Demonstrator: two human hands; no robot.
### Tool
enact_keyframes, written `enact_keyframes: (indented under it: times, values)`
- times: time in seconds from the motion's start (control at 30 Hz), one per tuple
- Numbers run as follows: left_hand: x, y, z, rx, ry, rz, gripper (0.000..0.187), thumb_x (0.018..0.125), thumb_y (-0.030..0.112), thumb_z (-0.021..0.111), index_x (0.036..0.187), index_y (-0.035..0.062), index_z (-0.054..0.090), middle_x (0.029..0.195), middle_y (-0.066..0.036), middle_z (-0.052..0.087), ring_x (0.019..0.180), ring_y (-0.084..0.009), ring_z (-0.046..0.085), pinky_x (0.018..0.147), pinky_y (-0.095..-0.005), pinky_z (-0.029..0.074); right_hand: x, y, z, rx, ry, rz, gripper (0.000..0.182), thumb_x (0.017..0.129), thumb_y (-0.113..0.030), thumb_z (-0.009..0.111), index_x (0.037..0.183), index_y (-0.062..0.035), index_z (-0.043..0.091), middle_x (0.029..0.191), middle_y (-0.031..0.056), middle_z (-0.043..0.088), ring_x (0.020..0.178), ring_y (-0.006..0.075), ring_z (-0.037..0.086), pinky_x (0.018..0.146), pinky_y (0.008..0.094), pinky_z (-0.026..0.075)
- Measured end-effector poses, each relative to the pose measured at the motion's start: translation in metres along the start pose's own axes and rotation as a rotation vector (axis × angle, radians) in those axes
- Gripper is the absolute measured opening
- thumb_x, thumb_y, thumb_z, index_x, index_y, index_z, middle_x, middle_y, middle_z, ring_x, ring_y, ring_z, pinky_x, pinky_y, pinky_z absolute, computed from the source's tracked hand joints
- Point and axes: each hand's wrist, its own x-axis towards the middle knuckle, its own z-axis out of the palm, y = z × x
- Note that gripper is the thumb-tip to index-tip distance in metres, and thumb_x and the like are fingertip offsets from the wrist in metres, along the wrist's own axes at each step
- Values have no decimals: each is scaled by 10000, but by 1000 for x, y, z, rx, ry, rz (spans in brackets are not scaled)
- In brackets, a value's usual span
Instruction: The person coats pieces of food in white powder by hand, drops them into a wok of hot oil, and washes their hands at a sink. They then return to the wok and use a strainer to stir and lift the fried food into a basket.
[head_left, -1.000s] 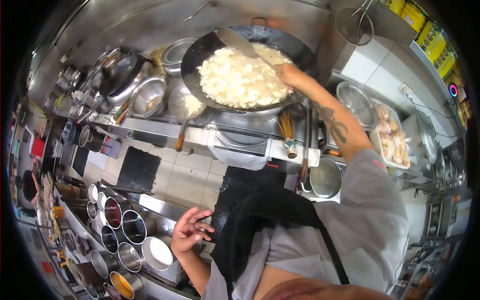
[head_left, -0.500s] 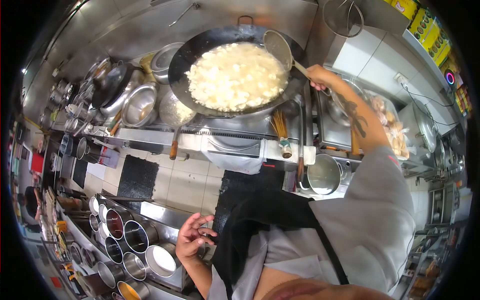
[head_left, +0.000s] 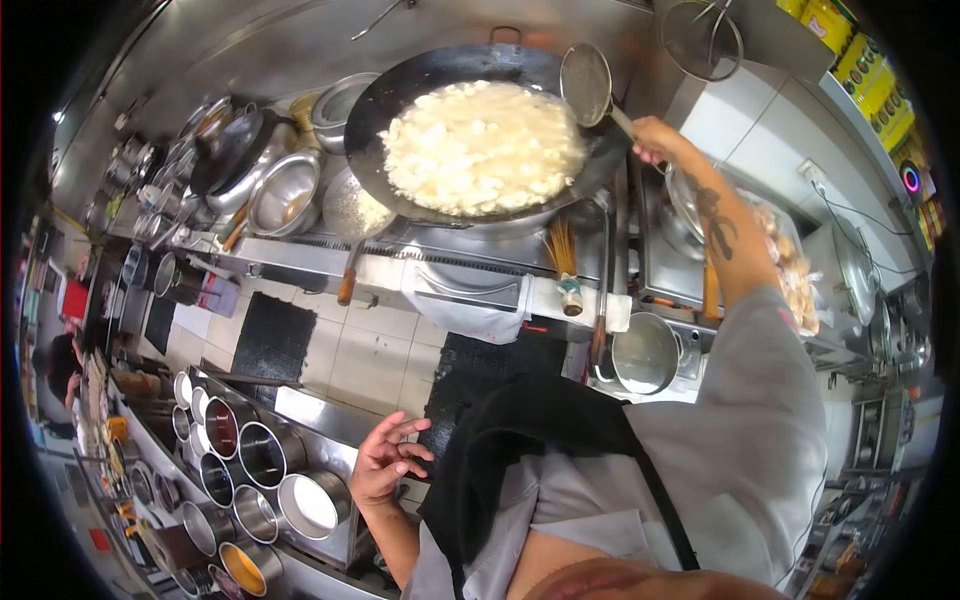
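Note:
My right hand (head_left: 658,141) is closed round the handle of a mesh skimmer (head_left: 586,84), whose round head hangs over the right rim of a big black wok (head_left: 365,135). Pale, cream-coloured pieces (head_left: 480,150) in cloudy liquid fill the middle of the wok. My left hand (head_left: 392,458) is low in front of my body, fingers spread and bent, with nothing in it. A second skimmer (head_left: 352,210), wooden-handled and with pale bits on its mesh, lies at the wok's left edge.
Steel bowls (head_left: 283,195) are left of the wok. A bamboo brush (head_left: 565,265) stands at the stove's front edge, near a steel pot (head_left: 645,353). Seasoning pots (head_left: 270,455) crowd the lower-left counter. Another strainer (head_left: 702,40) hangs at the upper right. A person (head_left: 65,365) is at the far left.
My right hand has moved the skimmer to the right, from over the food to the wok's right rim. My left hand stays nearly where it was, and the view has shifted slightly.

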Motion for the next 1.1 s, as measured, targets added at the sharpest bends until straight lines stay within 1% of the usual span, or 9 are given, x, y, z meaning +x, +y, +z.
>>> enact_keyframes:
  times: [0.1,0.5,0.63,0.7,0.73,0.77,0.83,1.03,1.1]
  values:
    - [-10,-5,0,-19,21,16,733,764,-25,662,1402,5,303,1317,-306,423,967,-357,624,707,-376,589,-5,1,9,119,-232,40,109,902,-154,427,926,-89,511,593,17,529,425,102,471,337,271,344]
    - [-3,-3,7,-80,59,54,761,760,14,693,1402,-4,286,1301,-331,423,947,-388,624,677,-389,596,-2,-19,-50,-231,23,32,178,884,-140,392,933,-53,540,599,61,589,354,127,466,279,295,343]
    - [0,-5,12,-69,72,59,755,763,15,694,1401,-1,290,1306,-324,424,954,-389,624,676,-390,595,56,6,-75,-151,-219,251,161,904,-157,428,956,-39,526,608,60,597,366,116,479,294,256,351]
    - [1,-9,14,-78,90,62,752,765,14,694,1402,3,293,1308,-321,424,955,-389,624,674,-392,594,60,12,-60,-37,-295,193,199,910,-180,484,1014,-13,521,654,75,616,395,111,491,315,234,368]
    - [2,-12,15,-81,95,67,746,768,14,688,1402,4,295,1306,-323,424,957,-394,625,675,-390,594,72,39,-53,347,-481,5,227,904,-170,520,1059,-4,522,698,85,625,426,107,497,329,230,379]
    - [4,-15,18,-72,103,66,746,767,16,688,1402,2,295,1306,-323,424,955,-394,625,673,-388,595,38,26,-28,483,-341,-5,246,896,-148,523,1097,-5,518,722,88,625,442,101,497,337,225,380]
    - [4,-17,25,-45,134,73,748,766,21,687,1401,0,293,1306,-323,424,953,-394,627,670,-383,596,95,36,23,341,-425,252,195,919,-193,474,934,-2,509,658,82,583,399,101,452,298,228,318]
    - [-7,-13,37,-59,210,165,752,766,13,675,1404,-5,277,1306,-328,422,938,-386,631,677,-403,590,92,15,80,892,-444,-27,254,948,-197,410,769,-32,484,576,32,478,385,94,404,284,219,288]
    - [-4,-12,42,-34,194,187,758,769,17,673,1408,-5,268,1305,-345,408,933,-405,626,667,-405,591,107,-8,117,790,-375,133,240,955,-190,396,780,-42,469,594,32,472,394,88,382,294,204,281]
